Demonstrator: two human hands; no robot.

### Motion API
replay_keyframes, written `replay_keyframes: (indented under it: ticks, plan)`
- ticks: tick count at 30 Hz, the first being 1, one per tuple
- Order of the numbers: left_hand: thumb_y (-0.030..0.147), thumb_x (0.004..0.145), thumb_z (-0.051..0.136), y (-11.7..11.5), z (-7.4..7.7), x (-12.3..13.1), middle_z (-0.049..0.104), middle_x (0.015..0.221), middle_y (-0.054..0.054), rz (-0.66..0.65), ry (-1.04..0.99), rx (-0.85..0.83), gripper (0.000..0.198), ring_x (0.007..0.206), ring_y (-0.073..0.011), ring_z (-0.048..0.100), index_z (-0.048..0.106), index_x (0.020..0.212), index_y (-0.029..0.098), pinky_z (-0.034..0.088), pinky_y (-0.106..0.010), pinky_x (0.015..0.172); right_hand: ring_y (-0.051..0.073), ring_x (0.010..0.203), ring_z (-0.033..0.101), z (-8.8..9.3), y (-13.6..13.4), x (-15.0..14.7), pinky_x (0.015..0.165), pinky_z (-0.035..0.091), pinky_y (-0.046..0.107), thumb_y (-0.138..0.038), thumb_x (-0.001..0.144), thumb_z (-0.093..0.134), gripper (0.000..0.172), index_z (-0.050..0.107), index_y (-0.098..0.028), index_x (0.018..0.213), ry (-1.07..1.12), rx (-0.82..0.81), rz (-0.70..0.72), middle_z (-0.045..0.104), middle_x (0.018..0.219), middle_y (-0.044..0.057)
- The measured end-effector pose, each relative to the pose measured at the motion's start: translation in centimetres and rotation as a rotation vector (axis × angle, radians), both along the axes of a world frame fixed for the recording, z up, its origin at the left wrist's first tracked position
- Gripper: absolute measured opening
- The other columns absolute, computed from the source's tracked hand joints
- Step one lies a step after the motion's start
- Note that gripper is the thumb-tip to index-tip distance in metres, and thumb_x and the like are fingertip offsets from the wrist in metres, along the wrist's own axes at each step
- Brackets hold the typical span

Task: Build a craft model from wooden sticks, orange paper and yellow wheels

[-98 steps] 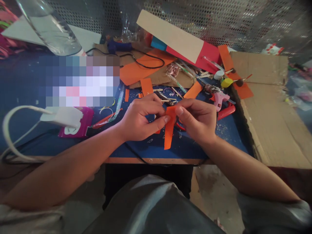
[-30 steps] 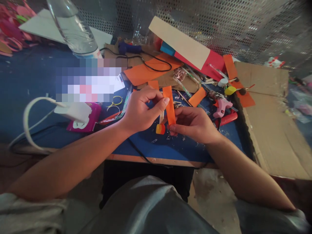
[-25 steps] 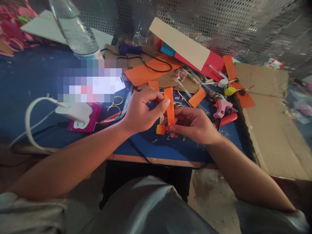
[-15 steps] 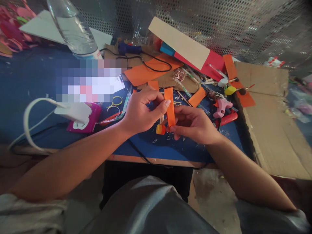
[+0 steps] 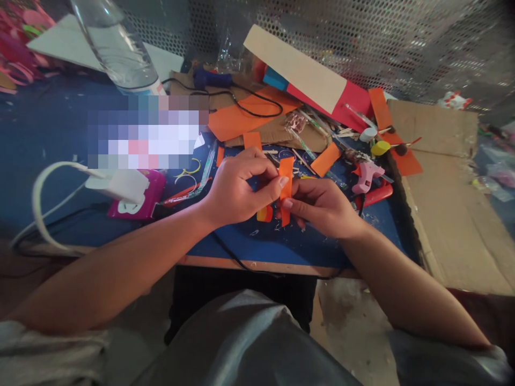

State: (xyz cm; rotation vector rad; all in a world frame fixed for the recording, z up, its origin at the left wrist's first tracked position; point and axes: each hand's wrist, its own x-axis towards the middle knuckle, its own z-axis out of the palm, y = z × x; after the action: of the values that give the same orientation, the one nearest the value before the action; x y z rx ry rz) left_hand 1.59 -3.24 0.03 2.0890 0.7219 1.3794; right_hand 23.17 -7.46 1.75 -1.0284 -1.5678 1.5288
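My left hand [image 5: 237, 188] and my right hand [image 5: 319, 205] meet over the blue table [image 5: 48, 128], both pinching a narrow orange paper strip [image 5: 286, 170] that stands upright between the thumbs. The strip's lower end pokes out below my right thumb. Just under my left thumb sits a small orange and yellow cap [image 5: 264, 214]. Both hands' fingers are curled closed around the strip.
A pink glue gun [image 5: 365, 175] and a red tool [image 5: 374, 195] lie to the right. Orange paper pieces [image 5: 237, 119], sticks and a black cable litter the back. A clear bottle [image 5: 115, 45], a white charger [image 5: 116, 185] and a cardboard sheet [image 5: 446, 187] surround the work area.
The strip sits lower in my hands, with less sticking up above them. My right thumb has moved up the strip to meet my left thumb, which now partly covers the cap.
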Motion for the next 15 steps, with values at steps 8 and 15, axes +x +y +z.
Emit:
replay_keyframes:
  ticks: [8, 15]
  plan:
    - [0.032, 0.099, 0.077, -0.14, 0.01, 0.04, 0.072, 0.079, -0.003, 0.002, -0.02, 0.0, 0.026, 0.074, -0.0161, 0.067, 0.069, 0.076, 0.022, 0.055, -0.031, 0.067, 0.008, 0.045, 0.054, -0.02, -0.07, 0.03, 0.04, 0.041, 0.02, -0.057, 0.084, 0.099, 0.048, 0.073, -0.017, 0.081, 0.001, -0.006, 0.019, 0.069, 0.063, -0.002]
    - [0.031, 0.099, 0.076, -0.25, 0.12, 0.03, 0.072, 0.079, -0.004, -0.07, -0.015, 0.014, 0.027, 0.073, -0.0157, 0.066, 0.068, 0.075, 0.022, 0.054, -0.031, 0.066, 0.009, 0.041, 0.052, 0.38, -0.29, -0.24, 0.038, 0.038, 0.021, -0.056, 0.077, 0.103, 0.048, 0.072, -0.019, 0.08, 0.017, 0.018, -0.076, 0.063, 0.058, -0.004]
